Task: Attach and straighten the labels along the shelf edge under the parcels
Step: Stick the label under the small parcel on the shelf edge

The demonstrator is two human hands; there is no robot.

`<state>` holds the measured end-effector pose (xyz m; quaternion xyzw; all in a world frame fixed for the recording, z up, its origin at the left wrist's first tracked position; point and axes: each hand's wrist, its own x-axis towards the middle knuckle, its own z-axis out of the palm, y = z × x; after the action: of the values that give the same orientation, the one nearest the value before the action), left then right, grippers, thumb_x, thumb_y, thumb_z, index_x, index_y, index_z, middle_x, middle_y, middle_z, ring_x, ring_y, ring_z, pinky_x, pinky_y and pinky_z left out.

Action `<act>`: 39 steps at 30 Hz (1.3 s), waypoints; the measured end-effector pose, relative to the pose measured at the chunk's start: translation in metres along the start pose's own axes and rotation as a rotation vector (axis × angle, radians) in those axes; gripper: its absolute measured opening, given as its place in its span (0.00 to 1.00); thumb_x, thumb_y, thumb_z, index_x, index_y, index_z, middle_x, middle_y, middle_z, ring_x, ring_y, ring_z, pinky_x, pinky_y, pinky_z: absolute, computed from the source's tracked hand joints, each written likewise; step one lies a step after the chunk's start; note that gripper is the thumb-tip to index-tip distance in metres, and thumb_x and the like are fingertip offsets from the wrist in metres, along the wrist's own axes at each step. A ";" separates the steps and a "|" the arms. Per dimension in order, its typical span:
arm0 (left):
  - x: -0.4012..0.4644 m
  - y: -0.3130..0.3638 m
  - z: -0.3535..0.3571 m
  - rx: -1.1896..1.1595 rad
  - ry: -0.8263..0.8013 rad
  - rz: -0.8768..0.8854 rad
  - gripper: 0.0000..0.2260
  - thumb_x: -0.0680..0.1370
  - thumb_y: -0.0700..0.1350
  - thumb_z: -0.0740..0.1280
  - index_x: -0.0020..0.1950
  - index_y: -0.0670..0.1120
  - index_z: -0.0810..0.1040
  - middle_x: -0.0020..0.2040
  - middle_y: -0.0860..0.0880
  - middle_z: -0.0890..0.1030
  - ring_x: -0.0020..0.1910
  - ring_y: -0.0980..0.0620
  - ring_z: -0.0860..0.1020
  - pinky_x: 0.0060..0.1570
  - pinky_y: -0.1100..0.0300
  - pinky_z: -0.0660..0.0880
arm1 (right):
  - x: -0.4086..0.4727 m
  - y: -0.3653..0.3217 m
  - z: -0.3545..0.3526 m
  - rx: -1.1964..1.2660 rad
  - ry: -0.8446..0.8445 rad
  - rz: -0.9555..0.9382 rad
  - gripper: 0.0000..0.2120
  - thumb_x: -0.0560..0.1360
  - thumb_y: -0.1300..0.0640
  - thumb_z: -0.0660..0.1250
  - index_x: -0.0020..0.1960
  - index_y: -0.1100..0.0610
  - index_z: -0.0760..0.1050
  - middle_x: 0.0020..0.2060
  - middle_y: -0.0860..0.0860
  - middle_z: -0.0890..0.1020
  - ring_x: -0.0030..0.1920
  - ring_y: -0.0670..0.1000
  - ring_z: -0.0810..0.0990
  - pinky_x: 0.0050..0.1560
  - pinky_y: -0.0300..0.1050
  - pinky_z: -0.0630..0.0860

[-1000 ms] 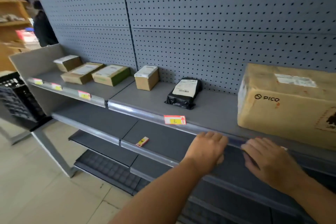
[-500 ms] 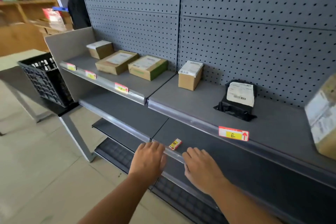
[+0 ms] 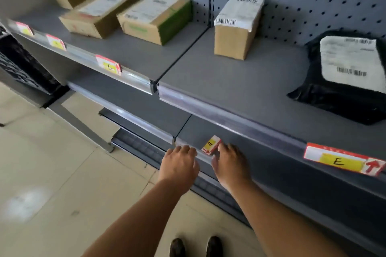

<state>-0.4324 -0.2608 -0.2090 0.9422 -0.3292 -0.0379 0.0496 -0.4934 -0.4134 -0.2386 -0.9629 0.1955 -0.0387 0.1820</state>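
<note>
**Label D lies loose on the lower shelf**

Label D (image 3: pixel 211 145) rests crooked at the lower shelf edge (image 3: pixel 146 123), between both hands. The right hand (image 3: pixel 230 164), fingers spread and empty, touches it; the left hand (image 3: pixel 179 162) hovers spread beside. Best pinch its short end, then carry it up to the bare strip (image 3: pixel 229 115) under the small box (image 3: pixel 236 27), clear of label E (image 3: pixel 342 161).

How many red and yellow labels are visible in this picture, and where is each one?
5. Three sit on the upper-left shelf edge: far left, next, third. The E label is on the right edge. The D label lies loose on the lower shelf. More may be outside the view.
</note>
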 end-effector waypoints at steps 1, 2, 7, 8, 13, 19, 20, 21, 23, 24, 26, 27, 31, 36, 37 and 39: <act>0.007 0.000 0.010 -0.002 -0.018 0.012 0.16 0.82 0.52 0.57 0.66 0.51 0.75 0.63 0.52 0.78 0.62 0.51 0.75 0.65 0.54 0.69 | 0.004 0.002 0.008 0.020 0.009 0.030 0.15 0.80 0.52 0.59 0.62 0.59 0.75 0.54 0.57 0.81 0.53 0.55 0.79 0.52 0.48 0.77; 0.015 -0.001 0.020 -0.004 -0.033 0.027 0.16 0.81 0.51 0.57 0.67 0.52 0.74 0.64 0.52 0.77 0.63 0.51 0.74 0.65 0.54 0.68 | 0.009 0.003 0.016 0.026 0.014 0.055 0.14 0.80 0.52 0.60 0.59 0.59 0.76 0.52 0.57 0.82 0.51 0.55 0.80 0.51 0.48 0.77; 0.043 -0.008 0.054 -0.025 -0.083 0.081 0.20 0.81 0.48 0.58 0.73 0.50 0.69 0.70 0.50 0.73 0.70 0.49 0.68 0.72 0.53 0.60 | 0.022 0.007 0.043 0.101 0.053 0.167 0.10 0.79 0.51 0.68 0.52 0.59 0.78 0.47 0.58 0.85 0.46 0.57 0.84 0.43 0.43 0.76; 0.047 -0.009 0.057 -0.028 -0.076 0.098 0.20 0.81 0.47 0.58 0.73 0.50 0.70 0.70 0.50 0.74 0.70 0.49 0.68 0.73 0.54 0.58 | 0.025 0.007 0.048 0.129 0.056 0.195 0.11 0.79 0.51 0.68 0.52 0.59 0.78 0.47 0.58 0.86 0.45 0.57 0.84 0.42 0.43 0.76; 0.055 -0.010 0.065 -0.028 -0.066 0.138 0.19 0.80 0.47 0.60 0.71 0.49 0.73 0.68 0.49 0.76 0.69 0.48 0.69 0.74 0.52 0.56 | 0.035 0.001 0.065 0.264 0.036 0.325 0.12 0.78 0.49 0.62 0.52 0.57 0.76 0.47 0.57 0.85 0.45 0.55 0.83 0.41 0.48 0.80; 0.059 -0.013 0.070 -0.123 -0.015 0.167 0.13 0.75 0.43 0.67 0.58 0.49 0.83 0.54 0.50 0.84 0.57 0.48 0.78 0.68 0.53 0.64 | 0.045 -0.009 0.070 0.445 0.075 0.496 0.09 0.76 0.60 0.71 0.55 0.59 0.77 0.51 0.57 0.85 0.51 0.57 0.83 0.47 0.52 0.81; 0.059 -0.015 0.069 -0.123 -0.007 0.184 0.12 0.74 0.43 0.68 0.57 0.49 0.83 0.52 0.50 0.84 0.55 0.48 0.79 0.67 0.54 0.65 | 0.046 -0.009 0.068 0.475 0.077 0.528 0.09 0.76 0.61 0.71 0.55 0.59 0.76 0.51 0.57 0.85 0.51 0.57 0.84 0.49 0.53 0.82; 0.060 -0.017 0.069 -0.117 -0.001 0.201 0.11 0.75 0.44 0.67 0.56 0.49 0.83 0.51 0.50 0.84 0.54 0.48 0.79 0.65 0.54 0.66 | 0.046 -0.009 0.066 0.499 0.076 0.545 0.09 0.76 0.62 0.72 0.54 0.59 0.76 0.51 0.57 0.85 0.50 0.56 0.84 0.49 0.53 0.82; 0.060 -0.023 0.065 -0.125 0.016 0.212 0.10 0.77 0.45 0.66 0.56 0.48 0.83 0.52 0.50 0.83 0.55 0.47 0.79 0.63 0.54 0.69 | 0.044 -0.008 0.058 0.495 0.081 0.496 0.07 0.76 0.63 0.72 0.52 0.58 0.77 0.48 0.56 0.85 0.48 0.55 0.83 0.45 0.49 0.79; 0.061 -0.025 0.061 -0.140 0.034 0.211 0.10 0.78 0.45 0.66 0.58 0.47 0.82 0.54 0.49 0.82 0.56 0.47 0.78 0.62 0.53 0.71 | 0.041 -0.007 0.052 0.470 0.080 0.437 0.05 0.76 0.62 0.71 0.51 0.57 0.77 0.46 0.54 0.85 0.46 0.53 0.83 0.42 0.45 0.77; 0.062 -0.028 0.050 -0.163 0.083 0.238 0.14 0.77 0.46 0.69 0.62 0.47 0.79 0.58 0.48 0.80 0.58 0.47 0.77 0.61 0.52 0.74 | 0.035 -0.005 0.038 0.355 0.069 0.281 0.02 0.78 0.62 0.69 0.48 0.56 0.78 0.44 0.51 0.84 0.45 0.52 0.81 0.41 0.43 0.75; 0.061 -0.029 0.042 -0.177 0.114 0.270 0.16 0.76 0.46 0.71 0.64 0.48 0.78 0.60 0.49 0.78 0.59 0.47 0.77 0.60 0.51 0.76 | 0.031 -0.005 0.031 0.274 0.059 0.206 0.03 0.79 0.61 0.67 0.48 0.56 0.78 0.44 0.51 0.83 0.46 0.52 0.81 0.43 0.45 0.76; 0.057 -0.034 0.013 -0.159 0.158 0.403 0.15 0.76 0.50 0.65 0.61 0.51 0.78 0.61 0.49 0.77 0.57 0.48 0.77 0.54 0.53 0.78 | 0.011 -0.010 0.004 0.055 0.062 0.021 0.03 0.77 0.61 0.69 0.46 0.55 0.79 0.44 0.50 0.81 0.44 0.51 0.81 0.38 0.33 0.68; 0.048 -0.036 -0.013 -0.011 0.001 0.553 0.07 0.63 0.44 0.74 0.37 0.50 0.79 0.37 0.53 0.78 0.36 0.50 0.79 0.33 0.60 0.76 | -0.015 -0.020 -0.018 -0.035 0.066 -0.062 0.16 0.65 0.62 0.81 0.36 0.50 0.75 0.37 0.46 0.76 0.33 0.48 0.79 0.31 0.39 0.71; 0.046 -0.037 -0.018 0.017 -0.012 0.569 0.07 0.60 0.44 0.75 0.35 0.50 0.79 0.35 0.53 0.78 0.34 0.51 0.78 0.31 0.61 0.75 | -0.018 -0.024 -0.025 -0.057 0.061 -0.060 0.17 0.62 0.62 0.83 0.35 0.49 0.75 0.36 0.46 0.76 0.31 0.47 0.79 0.29 0.40 0.72; 0.041 -0.038 -0.029 0.034 0.005 0.610 0.08 0.61 0.47 0.75 0.35 0.51 0.78 0.34 0.54 0.78 0.34 0.53 0.78 0.30 0.63 0.75 | -0.025 -0.034 -0.038 -0.090 0.062 -0.018 0.21 0.53 0.60 0.86 0.31 0.49 0.75 0.34 0.48 0.79 0.28 0.47 0.79 0.23 0.39 0.70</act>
<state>-0.3740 -0.2548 -0.1864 0.8005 -0.5976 -0.0136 0.0435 -0.5093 -0.3876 -0.1907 -0.9702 0.1938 -0.0613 0.1320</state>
